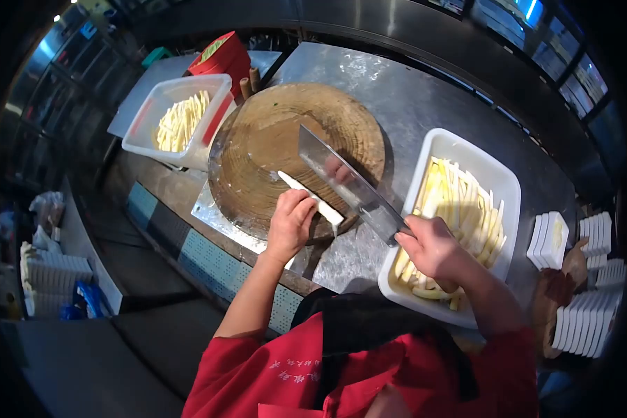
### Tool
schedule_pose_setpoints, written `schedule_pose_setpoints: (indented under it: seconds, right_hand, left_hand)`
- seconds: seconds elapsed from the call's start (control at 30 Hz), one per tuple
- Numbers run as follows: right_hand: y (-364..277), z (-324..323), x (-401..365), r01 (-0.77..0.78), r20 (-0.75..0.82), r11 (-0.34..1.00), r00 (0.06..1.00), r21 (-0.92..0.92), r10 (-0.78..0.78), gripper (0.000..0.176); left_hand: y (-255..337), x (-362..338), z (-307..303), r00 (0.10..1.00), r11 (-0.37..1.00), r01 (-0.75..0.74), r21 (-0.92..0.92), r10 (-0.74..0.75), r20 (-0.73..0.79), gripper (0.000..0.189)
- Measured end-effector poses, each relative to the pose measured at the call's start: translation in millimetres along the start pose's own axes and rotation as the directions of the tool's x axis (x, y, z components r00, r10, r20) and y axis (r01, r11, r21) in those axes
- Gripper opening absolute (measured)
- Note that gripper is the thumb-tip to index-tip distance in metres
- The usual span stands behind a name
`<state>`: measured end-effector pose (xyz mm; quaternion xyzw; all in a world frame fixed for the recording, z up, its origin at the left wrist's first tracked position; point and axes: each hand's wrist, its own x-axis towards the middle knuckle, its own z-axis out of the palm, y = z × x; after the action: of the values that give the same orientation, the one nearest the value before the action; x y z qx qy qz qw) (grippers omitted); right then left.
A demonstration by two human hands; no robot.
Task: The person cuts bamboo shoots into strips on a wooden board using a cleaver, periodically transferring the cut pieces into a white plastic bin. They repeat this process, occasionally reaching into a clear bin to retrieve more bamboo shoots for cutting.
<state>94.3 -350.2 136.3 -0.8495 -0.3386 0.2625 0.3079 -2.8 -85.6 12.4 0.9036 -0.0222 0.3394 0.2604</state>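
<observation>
A long white vegetable piece (329,212) lies near the front edge of the round wooden chopping block (258,143). The fingers of my left hand (290,221) are closed on it. My right hand (432,244) grips the handle of a wide cleaver (352,187), its blade above the right part of the block, beside the piece and apart from it. Under and beside my right arm stands a white tub (510,188) holding many long pale yellow strips (460,202). Beyond the block on the left, a clear plastic container (141,125) holds thinner cut strips (182,122).
A red container (240,61) stands behind the block, near two brown wooden handles (249,83). Stacked white dishes are at the far right (585,324) and far left (56,272). The metal counter (404,97) runs behind the block.
</observation>
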Motion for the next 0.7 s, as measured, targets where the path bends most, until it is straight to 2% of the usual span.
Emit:
schedule_pose_setpoints:
  seconds: [0.03, 0.1, 0.17, 0.2, 0.23, 0.3, 0.37, 0.43, 0.47, 0.5, 0.57, 0.6, 0.67, 0.7]
  right_hand:
    - [-7.4, -4.5, 1.3, 0.087, -0.025, 0.992, 0.996, -0.088, -0.089, 0.023]
    - [-19.6, -8.2, 6.7, 0.026, 0.05, 0.998, 0.999, -0.065, -0.022, 0.023]
    - [-19.7, -6.4, 11.9, 0.159, 0.198, 0.952, 0.974, -0.262, -0.108, 0.023]
    - [-27.9, -4.8, 12.5, 0.034, 0.225, 0.974, 0.974, -0.225, 0.018, 0.023]
    - [-28.8, -3.6, 11.3, 0.023, 0.235, 0.97, 0.971, -0.241, 0.036, 0.023]
    - [-30.4, 0.2, 6.3, 0.07, 0.195, 0.968, 0.98, -0.242, -0.022, 0.021]
    - [-32.1, 2.5, 4.3, 0.105, 0.191, 0.959, 0.98, -0.262, -0.055, 0.02]
    - [-34.0, 6.0, 5.5, 0.063, 0.213, 0.939, 0.977, -0.338, 0.011, 0.02]
    - [-32.2, 9.2, 9.4, -0.015, 0.205, 0.938, 0.974, -0.347, 0.092, 0.019]
    - [-30.4, 12.9, 17.1, -0.01, 0.208, 0.935, 0.974, -0.356, 0.09, 0.019]
    - [-29.9, 22.1, 34.4, 0.19, 0.188, 0.932, 0.973, -0.31, -0.136, 0.019]
    - [-36.0, 29.1, 46.5, 0.19, 0.187, 0.929, 0.973, -0.317, -0.135, 0.019]
    - [-47.9, 39.3, 71.1, 0.001, 0.209, 0.911, 0.974, -0.412, 0.093, 0.02]
    - [-42.8, 38.6, 74.7, -0.008, 0.201, 0.913, 0.975, -0.409, 0.098, 0.02]
  left_hand:
    - [0.9, 0.8, -0.7, 1.0, 1.0, 0.014, -0.014, -0.014, -0.002, 0.022]
    - [0.0, 3.0, -4.2, 0.999, 0.999, 0.03, -0.04, -0.03, 0.011, 0.022]
    - [0.6, 4.4, -4.7, 0.999, 0.996, 0.044, -0.08, -0.042, 0.027, 0.022]
    - [-0.1, 4.7, -5.8, 0.998, 0.997, 0.045, -0.066, -0.042, 0.05, 0.022]
    - [-1.1, 5.4, -5.6, 0.997, 0.998, 0.044, -0.049, -0.041, 0.069, 0.022]
    - [-2.4, 5.3, -4.0, 0.997, 0.995, 0.068, -0.078, -0.065, 0.039, 0.025]
    - [-5.4, 5.8, -4.9, 0.997, 0.996, 0.042, -0.077, -0.037, 0.074, 0.025]
    - [-6.0, 6.3, -4.7, 0.996, 0.993, 0.063, -0.101, -0.057, 0.064, 0.025]
    - [-6.4, 6.4, -4.2, 0.997, 0.992, 0.063, -0.109, -0.057, 0.061, 0.024]
    - [-6.4, 7.4, -4.4, 0.997, 0.991, 0.061, -0.118, -0.054, 0.06, 0.023]
    - [-5.2, 9.6, -6.6, 0.997, 0.987, 0.071, -0.146, -0.064, 0.053, 0.022]
    - [-7.2, 6.9, -4.7, 0.997, 0.987, 0.074, -0.142, -0.068, 0.042, 0.022]
    - [-6.7, 6.3, -5.2, 0.998, 0.988, 0.065, -0.143, -0.061, 0.032, 0.022]
    - [-6.8, 6.2, -6.9, 0.996, 0.986, 0.085, -0.141, -0.08, 0.045, 0.023]
